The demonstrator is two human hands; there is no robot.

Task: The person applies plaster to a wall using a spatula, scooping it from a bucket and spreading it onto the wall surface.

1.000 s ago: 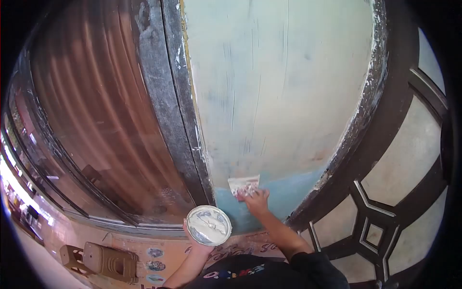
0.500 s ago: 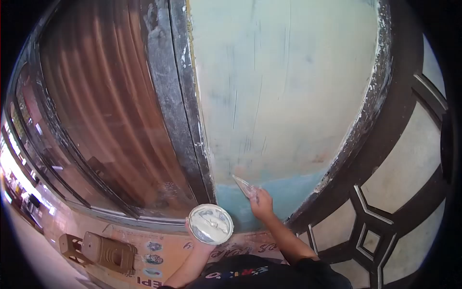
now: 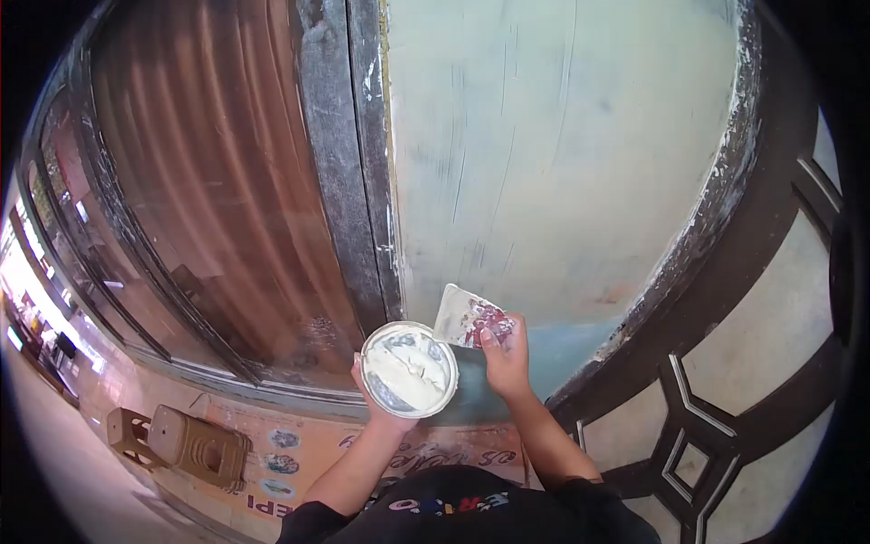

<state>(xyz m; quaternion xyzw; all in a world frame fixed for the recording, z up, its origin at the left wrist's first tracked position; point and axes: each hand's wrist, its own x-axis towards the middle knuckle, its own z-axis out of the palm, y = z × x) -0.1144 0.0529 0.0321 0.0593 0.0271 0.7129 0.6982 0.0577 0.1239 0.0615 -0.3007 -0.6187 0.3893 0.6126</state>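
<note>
**1. Container.** The round, shallow tin (image 3: 410, 370) rests in the left hand (image 3: 381, 415), supported from below. The grip is closed round the base, w/ fingertips showing at the left rim. The tin's mouth tilts toward the camera, in front of the bottom of the wall panel (image 3: 562, 163).
Contents: thick off-white filler (image 3: 399, 363) covering most of the inner face, w/ darker bare patches low on the left. Ridges in the paste hold their shape, so it is judged stiff, not runny.

**2. Tool.** The scraper (image 3: 462, 313) is in the right hand (image 3: 507, 363). The grip is closed on the handle end, w/ the thumb flat on the blade face. The blade is wide, thin and pale, w/ reddish smears. Its lower edge sits at the tin's upper-right rim; contact vs. small gap cannot be told.

**3. Handling (judged).**
- Tin: light and rigid. The rim is prob. slick w/ filler, so a hold under the base is safer than a pinch at the edge. Keep the tilt modest.
- Scraper: light, and the blade is likely springy. Take it at the handle, thumb on the face for control. Edges may be sharp.

**4. Surroundings.**
- Panel: pale, streaked, w/ a blue band (image 3: 557, 349) at the bottom.
- Left of panel: dark frame post (image 3: 349, 163).
- Right: black grille (image 3: 716, 381).
- Floor, lower left: a brown stool (image 3: 186, 444) lies tipped over.
</note>
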